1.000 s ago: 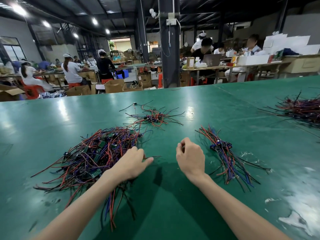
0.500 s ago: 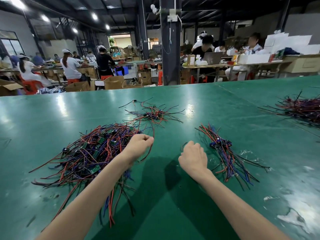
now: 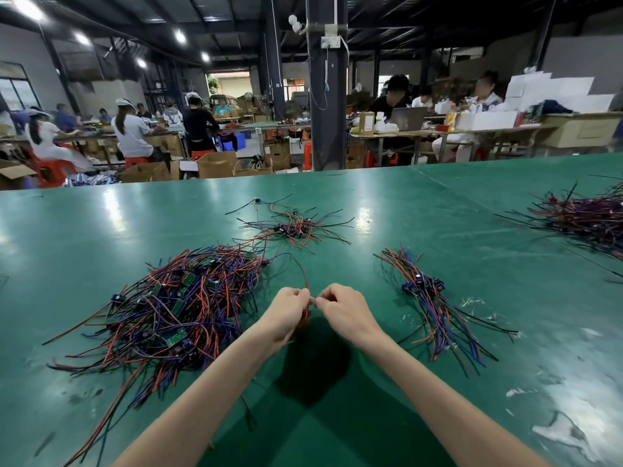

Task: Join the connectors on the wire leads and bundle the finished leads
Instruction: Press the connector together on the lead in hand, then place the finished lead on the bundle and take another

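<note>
My left hand and my right hand meet fingertip to fingertip above the green table. Both pinch a red wire lead that arcs up and back from the left hand's fingers. The connector between the fingertips is too small to make out. To the left lies a big tangled pile of red, blue and black leads with small green boards. To the right sits a neater bunch of leads with blue connectors.
A smaller scatter of leads lies farther back at centre. Another heap of leads sits at the right edge. White scraps dot the table near right. Other workers sit at benches beyond the table.
My left hand left the big pile and came right with a red lead. My right hand moved left to meet it. Both hands now pinch at the same spot.
</note>
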A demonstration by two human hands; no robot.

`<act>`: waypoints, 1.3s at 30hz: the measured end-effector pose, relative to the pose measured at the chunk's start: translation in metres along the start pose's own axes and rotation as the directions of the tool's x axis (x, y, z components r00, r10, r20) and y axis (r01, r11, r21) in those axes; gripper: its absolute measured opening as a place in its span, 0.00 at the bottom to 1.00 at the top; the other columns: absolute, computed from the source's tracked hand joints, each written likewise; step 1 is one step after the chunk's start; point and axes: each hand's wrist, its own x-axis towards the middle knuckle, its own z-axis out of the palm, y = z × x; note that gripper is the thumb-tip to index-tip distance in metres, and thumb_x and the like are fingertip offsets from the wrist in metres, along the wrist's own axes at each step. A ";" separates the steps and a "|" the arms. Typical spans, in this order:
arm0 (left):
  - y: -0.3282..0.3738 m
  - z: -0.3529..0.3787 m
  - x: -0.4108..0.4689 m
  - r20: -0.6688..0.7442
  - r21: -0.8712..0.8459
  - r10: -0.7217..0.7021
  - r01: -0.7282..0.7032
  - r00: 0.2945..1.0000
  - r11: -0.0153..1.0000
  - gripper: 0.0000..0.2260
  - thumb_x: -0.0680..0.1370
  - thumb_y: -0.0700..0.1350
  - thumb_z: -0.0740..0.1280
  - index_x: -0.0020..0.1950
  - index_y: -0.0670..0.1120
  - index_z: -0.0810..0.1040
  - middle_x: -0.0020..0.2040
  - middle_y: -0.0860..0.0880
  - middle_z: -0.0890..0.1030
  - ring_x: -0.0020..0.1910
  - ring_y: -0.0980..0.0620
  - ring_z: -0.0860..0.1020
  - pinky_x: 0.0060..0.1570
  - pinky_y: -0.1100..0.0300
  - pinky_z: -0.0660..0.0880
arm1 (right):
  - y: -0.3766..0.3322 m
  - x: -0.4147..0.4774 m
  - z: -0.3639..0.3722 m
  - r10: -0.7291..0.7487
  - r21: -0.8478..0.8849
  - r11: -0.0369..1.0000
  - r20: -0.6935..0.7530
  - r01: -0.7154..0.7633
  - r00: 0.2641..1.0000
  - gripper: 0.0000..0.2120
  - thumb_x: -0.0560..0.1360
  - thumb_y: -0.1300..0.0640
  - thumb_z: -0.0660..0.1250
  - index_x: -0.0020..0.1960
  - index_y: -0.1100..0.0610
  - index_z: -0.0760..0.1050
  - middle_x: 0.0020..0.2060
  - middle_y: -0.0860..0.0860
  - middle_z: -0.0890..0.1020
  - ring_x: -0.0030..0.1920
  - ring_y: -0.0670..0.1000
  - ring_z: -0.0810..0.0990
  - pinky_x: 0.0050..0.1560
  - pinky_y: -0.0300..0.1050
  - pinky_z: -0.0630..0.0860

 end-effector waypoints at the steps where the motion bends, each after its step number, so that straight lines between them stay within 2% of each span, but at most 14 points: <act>1: -0.001 0.003 0.000 -0.013 0.002 0.036 -0.036 0.999 0.999 0.15 0.83 0.37 0.54 0.36 0.42 0.68 0.30 0.47 0.67 0.30 0.52 0.63 0.33 0.58 0.60 | 0.000 0.000 0.001 -0.002 0.024 1.000 0.020 0.001 1.000 0.04 0.76 0.57 0.64 0.44 0.56 0.76 0.48 0.55 0.82 0.45 0.51 0.73 0.39 0.39 0.61; 6: -0.002 0.006 0.000 -0.133 0.027 0.180 -0.178 0.975 0.984 0.08 0.81 0.35 0.58 0.42 0.42 0.68 0.34 0.48 0.72 0.31 0.55 0.68 0.30 0.70 0.67 | -0.001 0.000 -0.003 -0.021 0.157 0.987 0.040 0.015 0.999 0.05 0.74 0.57 0.68 0.40 0.57 0.76 0.35 0.51 0.77 0.40 0.50 0.72 0.33 0.37 0.64; 9: -0.002 0.005 0.000 -0.168 0.095 0.203 -0.189 0.965 0.977 0.05 0.81 0.36 0.59 0.45 0.42 0.69 0.36 0.49 0.72 0.33 0.55 0.69 0.35 0.64 0.66 | -0.001 -0.002 -0.003 -0.046 0.186 0.982 0.049 0.036 0.998 0.09 0.76 0.55 0.67 0.39 0.57 0.79 0.31 0.49 0.77 0.35 0.46 0.71 0.33 0.33 0.64; 15: 0.021 -0.010 0.012 -0.021 0.325 -0.015 0.021 1.000 0.945 0.06 0.77 0.34 0.62 0.48 0.44 0.68 0.38 0.48 0.74 0.33 0.54 0.68 0.31 0.61 0.62 | 0.012 0.002 -0.006 0.159 0.376 0.925 -0.249 -0.056 0.955 0.21 0.78 0.56 0.56 0.29 0.57 0.76 0.26 0.48 0.75 0.34 0.51 0.73 0.37 0.44 0.67; 18: 0.048 -0.012 0.045 -0.086 0.219 -0.035 0.053 0.996 0.974 0.04 0.77 0.30 0.62 0.45 0.35 0.75 0.35 0.44 0.73 0.30 0.51 0.65 0.31 0.62 0.62 | 0.019 0.007 -0.005 0.184 0.374 0.926 -0.344 -0.045 0.921 0.22 0.80 0.54 0.55 0.30 0.58 0.75 0.27 0.49 0.75 0.33 0.51 0.73 0.36 0.45 0.66; 19: 0.060 -0.013 0.059 -0.141 0.095 -0.040 0.053 0.989 0.994 0.06 0.77 0.31 0.63 0.53 0.31 0.75 0.38 0.42 0.73 0.33 0.50 0.68 0.35 0.59 0.67 | 0.020 0.008 -0.004 0.174 0.361 0.932 -0.357 -0.037 0.918 0.22 0.80 0.53 0.55 0.31 0.58 0.75 0.27 0.49 0.75 0.33 0.50 0.73 0.36 0.44 0.66; 21: 0.081 -0.020 0.084 -0.138 -0.141 -0.071 0.052 0.988 0.989 0.26 0.77 0.38 0.67 0.71 0.33 0.60 0.54 0.37 0.74 0.51 0.46 0.74 0.59 0.52 0.72 | 0.023 0.010 -0.003 0.145 0.333 0.943 -0.354 -0.020 0.924 0.23 0.81 0.52 0.54 0.32 0.59 0.76 0.26 0.48 0.74 0.32 0.50 0.73 0.35 0.44 0.66; 23: 0.092 -0.029 0.098 -0.078 -0.199 -0.104 0.087 0.992 0.976 0.44 0.74 0.48 0.72 0.77 0.42 0.43 0.75 0.40 0.57 0.73 0.43 0.60 0.73 0.46 0.57 | 0.027 0.011 -0.002 0.116 0.325 0.946 -0.339 0.001 0.934 0.23 0.81 0.52 0.55 0.31 0.58 0.76 0.25 0.47 0.74 0.32 0.50 0.73 0.36 0.45 0.67; 25: 0.094 -0.041 0.106 0.001 -0.148 -0.133 0.131 0.991 0.980 0.47 0.74 0.54 0.70 0.77 0.47 0.37 0.78 0.42 0.47 0.76 0.42 0.51 0.74 0.45 0.53 | 0.030 0.012 -0.001 0.102 0.321 0.947 -0.332 0.011 0.938 0.23 0.81 0.52 0.55 0.29 0.56 0.75 0.24 0.46 0.74 0.32 0.51 0.73 0.37 0.46 0.67; 27: 0.087 -0.055 0.106 0.078 -0.046 -0.126 0.130 0.989 0.990 0.39 0.78 0.54 0.65 0.78 0.47 0.43 0.75 0.37 0.58 0.72 0.41 0.62 0.70 0.48 0.62 | 0.032 0.015 0.001 0.084 0.294 0.956 -0.328 0.018 0.941 0.23 0.81 0.52 0.55 0.29 0.54 0.75 0.24 0.46 0.74 0.32 0.51 0.73 0.37 0.46 0.67; 29: 0.081 -0.070 0.098 0.077 0.083 -0.063 0.056 0.995 0.995 0.29 0.81 0.52 0.60 0.77 0.42 0.54 0.54 0.42 0.75 0.51 0.48 0.74 0.54 0.57 0.72 | 0.032 0.017 0.003 0.062 0.252 0.967 -0.322 0.022 0.945 0.24 0.81 0.51 0.54 0.28 0.53 0.75 0.24 0.46 0.74 0.32 0.52 0.74 0.36 0.45 0.67; 33: 0.073 -0.112 0.078 -0.136 0.350 0.172 -0.115 0.976 0.930 0.09 0.81 0.39 0.59 0.57 0.37 0.76 0.49 0.42 0.77 0.46 0.49 0.75 0.51 0.58 0.74 | 0.035 0.018 0.004 0.047 0.200 0.980 -0.320 0.019 0.946 0.24 0.81 0.51 0.54 0.29 0.54 0.75 0.24 0.46 0.73 0.31 0.50 0.74 0.34 0.44 0.64; 36: 0.079 -0.140 0.058 -0.240 0.301 0.289 -0.212 0.927 0.930 0.09 0.79 0.31 0.57 0.49 0.36 0.77 0.45 0.42 0.78 0.37 0.51 0.75 0.37 0.66 0.78 | 0.035 0.019 0.005 0.033 0.177 0.984 -0.312 0.024 0.949 0.24 0.81 0.51 0.54 0.29 0.53 0.75 0.25 0.47 0.75 0.32 0.51 0.75 0.35 0.44 0.65; 39: 0.085 -0.159 0.045 -0.301 0.350 0.370 -0.259 0.879 0.900 0.10 0.77 0.29 0.58 0.46 0.39 0.77 0.43 0.43 0.78 0.37 0.49 0.75 0.38 0.65 0.78 | 0.035 0.017 0.005 0.023 0.165 0.986 -0.306 0.029 0.952 0.24 0.81 0.51 0.54 0.29 0.53 0.75 0.25 0.47 0.76 0.33 0.52 0.75 0.36 0.44 0.66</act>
